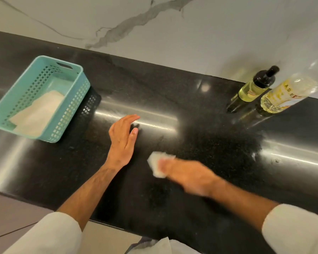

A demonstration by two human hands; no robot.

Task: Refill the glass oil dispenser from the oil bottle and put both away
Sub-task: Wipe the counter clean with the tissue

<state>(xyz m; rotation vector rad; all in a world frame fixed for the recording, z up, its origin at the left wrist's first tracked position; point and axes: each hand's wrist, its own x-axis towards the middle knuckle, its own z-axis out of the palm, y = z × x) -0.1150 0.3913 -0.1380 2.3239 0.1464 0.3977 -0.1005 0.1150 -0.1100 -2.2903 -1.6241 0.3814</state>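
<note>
- We see the right hand (187, 176), motion-blurred, pressing a small white crumpled paper tissue (157, 163) flat on the black speckled stone counter (191, 125); whether its fingers pinch the tissue we cannot tell.
- The left hand (122, 140) hovers just left of it — fingers straight and together, holding nothing.
- The dark-capped glass oil dispenser (253, 87) and the clear plastic oil bottle (283, 96) stand upright, side by side and close together, at the counter's back right, well apart from both hands.
- We judge the right hand nearer; both containers lie ahead and to its right.
- Count: one dispenser, one bottle, one tissue, one perforated turquoise plastic basket (77, 99) at far left holding one pale folded cloth (39, 114).
</note>
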